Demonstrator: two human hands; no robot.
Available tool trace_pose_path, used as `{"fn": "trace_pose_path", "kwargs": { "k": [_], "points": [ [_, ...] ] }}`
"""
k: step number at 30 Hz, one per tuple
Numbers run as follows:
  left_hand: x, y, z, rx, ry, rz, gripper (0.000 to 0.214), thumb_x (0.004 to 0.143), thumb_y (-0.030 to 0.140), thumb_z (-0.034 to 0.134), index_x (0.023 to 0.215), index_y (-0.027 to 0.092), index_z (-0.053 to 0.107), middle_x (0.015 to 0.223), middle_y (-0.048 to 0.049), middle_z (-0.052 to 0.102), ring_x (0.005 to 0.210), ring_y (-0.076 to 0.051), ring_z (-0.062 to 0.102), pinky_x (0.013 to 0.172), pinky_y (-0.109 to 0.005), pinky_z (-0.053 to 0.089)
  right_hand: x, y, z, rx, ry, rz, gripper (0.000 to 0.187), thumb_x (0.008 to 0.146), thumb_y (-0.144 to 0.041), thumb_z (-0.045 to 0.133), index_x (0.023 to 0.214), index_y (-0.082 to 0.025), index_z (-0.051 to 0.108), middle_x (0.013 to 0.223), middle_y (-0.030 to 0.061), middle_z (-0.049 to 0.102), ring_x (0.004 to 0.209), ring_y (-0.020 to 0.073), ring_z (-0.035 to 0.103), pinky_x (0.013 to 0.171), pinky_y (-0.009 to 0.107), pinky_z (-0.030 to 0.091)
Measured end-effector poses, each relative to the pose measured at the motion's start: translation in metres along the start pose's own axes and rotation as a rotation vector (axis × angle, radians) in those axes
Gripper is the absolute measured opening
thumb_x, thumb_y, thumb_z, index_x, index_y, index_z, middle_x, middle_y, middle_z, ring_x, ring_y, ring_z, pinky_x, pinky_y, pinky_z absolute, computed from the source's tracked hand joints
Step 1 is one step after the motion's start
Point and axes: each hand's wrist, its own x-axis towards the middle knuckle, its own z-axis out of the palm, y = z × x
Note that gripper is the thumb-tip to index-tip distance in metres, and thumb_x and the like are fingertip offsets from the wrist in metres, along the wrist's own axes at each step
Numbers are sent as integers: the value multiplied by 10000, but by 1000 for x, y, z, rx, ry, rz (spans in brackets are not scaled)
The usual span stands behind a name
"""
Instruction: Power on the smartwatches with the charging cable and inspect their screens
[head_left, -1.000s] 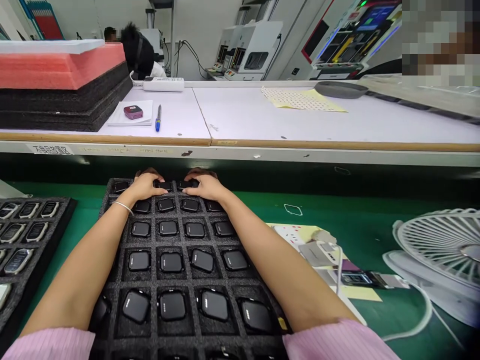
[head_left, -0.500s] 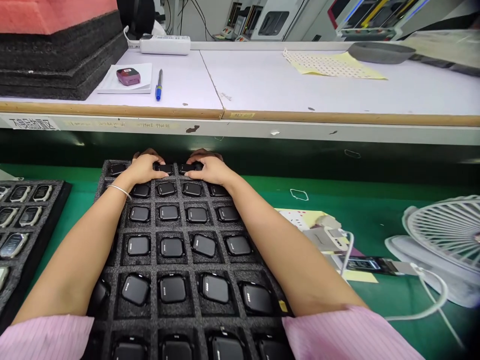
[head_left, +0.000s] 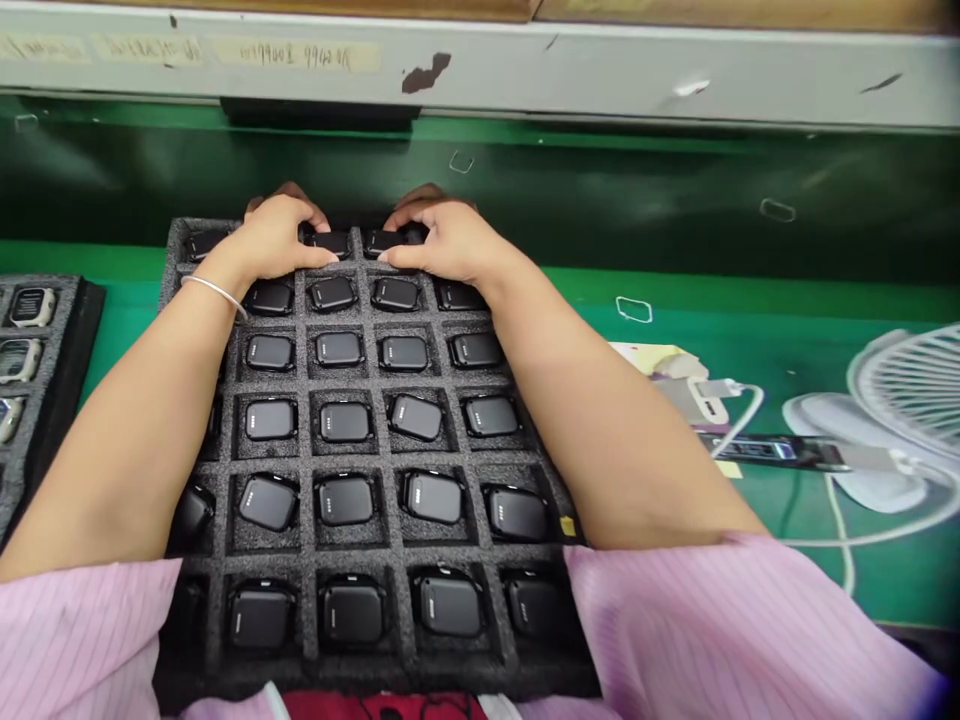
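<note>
A black foam tray (head_left: 343, 384) with square compartments lies in front of me, with a black smartwatch body in most of the compartments in view. At its far row, my left hand (head_left: 281, 235) has thumb and fingers closed around a black watch body (head_left: 330, 243). In the neighbouring compartment my right hand (head_left: 442, 238) pinches another watch body (head_left: 382, 243) the same way, thumb on the near side. Both watches still sit within the tray, partly covered by my fingers. Nearer rows hold more watches, such as a slightly turned one (head_left: 417, 417).
At the left edge stands another foam tray (head_left: 56, 330) with light-framed watch cases. To the right lie a white cable (head_left: 847, 540), a dark strip-like device (head_left: 780, 452) and a white fan (head_left: 911, 390). A shelf edge (head_left: 525, 75) runs across behind the green table (head_left: 577, 310).
My view has tipped downward, so the shelf top has left the picture and the tray's near edge shows. Both hands stay at the same two far compartments.
</note>
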Motion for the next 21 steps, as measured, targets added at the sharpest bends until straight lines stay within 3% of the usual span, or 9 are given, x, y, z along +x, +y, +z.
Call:
{"fn": "trace_pose_path", "kwargs": {
  "k": [9, 15, 21],
  "points": [
    [1, -3, -2, 3, -41, 2, 477, 706, 623, 680, 1103, 359, 665, 1216, 20, 592, 1204, -219, 470, 1110, -409, 336, 0, 1, -1, -36, -3, 4, 282, 735, -433, 733, 985, -304, 711, 1190, 14, 669, 1196, 307, 575, 1080, 440, 419],
    [-3, 11, -6, 22, -67, -63, 532, 763, 561, 677, 1170, 219, 656, 1291, 1, 593, 1266, -257, 461, 1146, -420, 306, 3, 5, 4, -81, -8, 56, 346, 759, -479, 726, 1053, -297, 705, 1198, 25, 661, 1247, 333, 533, 1112, 455, 398],
    [-7, 21, -11, 3, -76, -81, 468, 762, 493, 717, 1133, 213, 670, 1280, 1, 596, 1271, -255, 468, 1164, -405, 306, 3, 8, 6, -88, -19, 65, 389, 769, -513, 718, 1094, -302, 696, 1192, 27, 659, 1282, 343, 506, 1133, 463, 383]
  ]
}}
